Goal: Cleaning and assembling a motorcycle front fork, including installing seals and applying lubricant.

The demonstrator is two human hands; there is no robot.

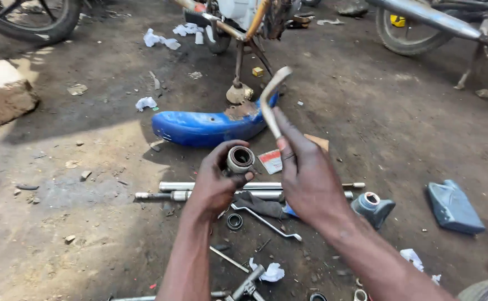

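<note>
My left hand grips a short metal sleeve, its open end turned up toward me. My right hand holds a bent metal lever by its lower end, raised just right of the sleeve. Both hands are dark with grease. Below them on the dirt lie two chrome fork tubes, a grey rag, a thin bent tool and a small ring.
A blue mudguard lies ahead on the ground. Motorcycles on stands are at the top centre and top right. Two grey oil bottles lie at the right. A stone block sits at the left. Scraps of paper are scattered about.
</note>
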